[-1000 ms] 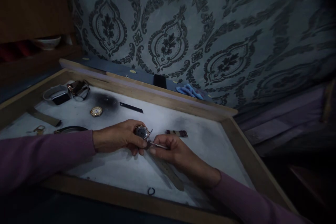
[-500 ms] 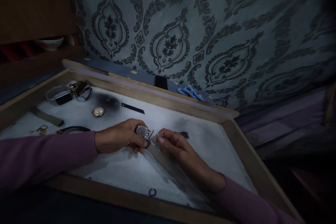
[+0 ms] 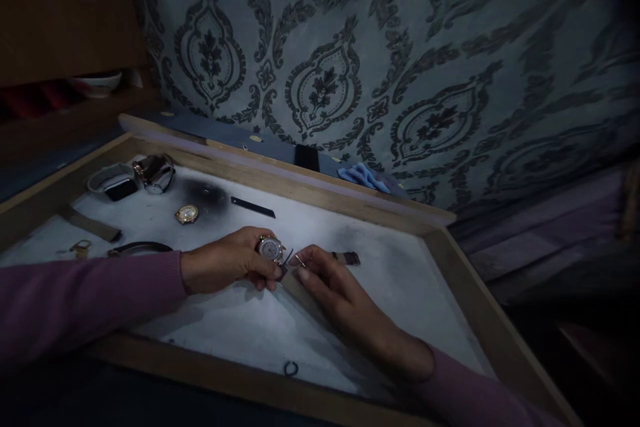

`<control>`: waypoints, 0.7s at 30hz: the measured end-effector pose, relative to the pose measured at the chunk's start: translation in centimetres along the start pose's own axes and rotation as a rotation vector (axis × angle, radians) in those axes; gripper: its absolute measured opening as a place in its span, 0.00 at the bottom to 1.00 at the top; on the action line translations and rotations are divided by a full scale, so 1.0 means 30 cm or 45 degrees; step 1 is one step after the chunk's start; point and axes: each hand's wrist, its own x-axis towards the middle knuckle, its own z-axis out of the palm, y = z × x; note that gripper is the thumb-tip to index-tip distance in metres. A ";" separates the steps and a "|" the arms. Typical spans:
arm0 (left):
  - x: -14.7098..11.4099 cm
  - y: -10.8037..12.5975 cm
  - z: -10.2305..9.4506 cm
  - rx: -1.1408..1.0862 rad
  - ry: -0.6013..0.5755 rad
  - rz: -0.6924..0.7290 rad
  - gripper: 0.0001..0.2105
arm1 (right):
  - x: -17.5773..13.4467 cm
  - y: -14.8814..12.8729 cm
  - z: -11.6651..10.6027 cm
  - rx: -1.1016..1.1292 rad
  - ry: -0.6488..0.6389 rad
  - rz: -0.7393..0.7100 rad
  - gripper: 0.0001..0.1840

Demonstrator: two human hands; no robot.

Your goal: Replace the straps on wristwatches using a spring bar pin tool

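Observation:
My left hand (image 3: 233,260) is closed round a round-dialled wristwatch (image 3: 271,249), dial facing up. Between its thumb and fingers it also pinches the end of a grey-brown watch strap (image 3: 296,285), which runs down to the right beneath my other hand. A short dark sliver sticks up beside the watch case. Just to the right, my right hand (image 3: 345,297) pinches a thin, pale metal pin (image 3: 300,260) between thumb and forefinger, apart from the watch. Its remaining fingers are curled.
A wooden-framed tray (image 3: 260,165) with a white base surrounds the work. On it lie a gold watch head (image 3: 187,214), a black blade-like strip (image 3: 253,207), more watches (image 3: 155,173), a strap piece (image 3: 93,223), a gold clasp (image 3: 81,249) and a small dark ring (image 3: 291,368).
My right hand has shifted slightly right, and the pin in its fingertips has turned and shows more clearly. The watch in my left hand has tilted a little, making its dial plainer.

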 end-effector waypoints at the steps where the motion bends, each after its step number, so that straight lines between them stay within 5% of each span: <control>1: -0.001 0.002 0.002 0.002 0.003 -0.001 0.11 | 0.000 0.000 -0.002 -0.024 0.018 -0.015 0.11; 10: -0.006 0.003 0.004 0.007 -0.003 0.016 0.11 | 0.008 -0.020 -0.015 -0.061 -0.044 0.073 0.14; 15: -0.006 0.000 0.006 0.033 -0.020 0.025 0.11 | 0.004 -0.035 -0.008 0.091 -0.167 0.166 0.18; 21: 0.001 -0.009 0.003 0.063 -0.030 0.037 0.11 | 0.004 -0.014 0.003 0.350 -0.092 0.241 0.16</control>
